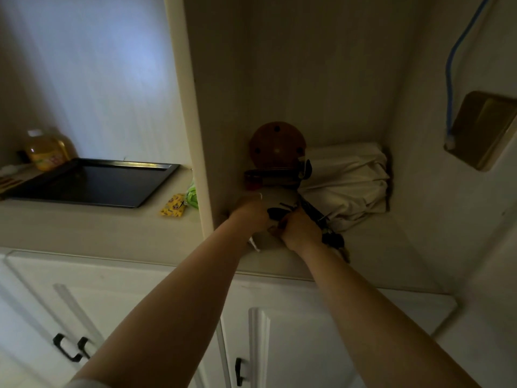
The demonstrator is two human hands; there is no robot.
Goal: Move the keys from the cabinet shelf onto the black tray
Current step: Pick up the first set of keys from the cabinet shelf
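Observation:
The keys (333,242) are a dark bunch with a dark strap, lying on the cabinet shelf (372,247) just right of my right hand. A dark fob-like piece (275,212) shows between my two hands. My right hand (299,231) is closed on this dark piece. My left hand (249,214) grips the edge of a pale round container (275,198) at the shelf's left front. The black tray (126,164) lies bare on the counter to the left, outside the cabinet. The dim light hides fine detail of the keys.
In the cabinet stand a brown round wooden board (277,144) and a white cloth bundle (347,183). A yellow packet (173,209) and a green item (192,196) lie beside the tray, with an oil bottle (46,152) behind it. A blue cable (450,79) hangs at right.

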